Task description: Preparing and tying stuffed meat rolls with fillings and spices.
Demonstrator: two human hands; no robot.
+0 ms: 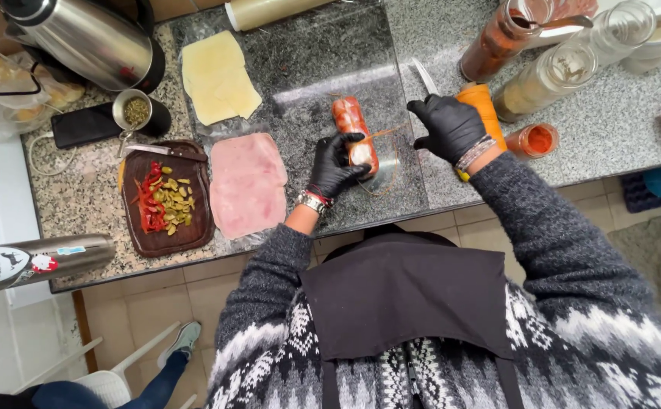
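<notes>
**Tying up the meat roll**

The meat roll (351,129) lies on a clear plastic sheet (323,60) on the grey stone counter (618,121), right in front of the person. It is red on the outside and pale at the near end. It looks soft and a bit squishy, and likely slippery too, so it could slide or come open. Thin string (382,163) loops around it. The best place to hold it seems to be the near end, with fingers wrapped round the sides.

The left hand (336,165), in a black glove, is curled around the near end of the roll and grips it. The right hand (450,127), also gloved, is closed. It seems to pinch the string, pulling it out to the side. A knife (424,76) and an orange spool (483,110) sit just behind this hand.
</notes>
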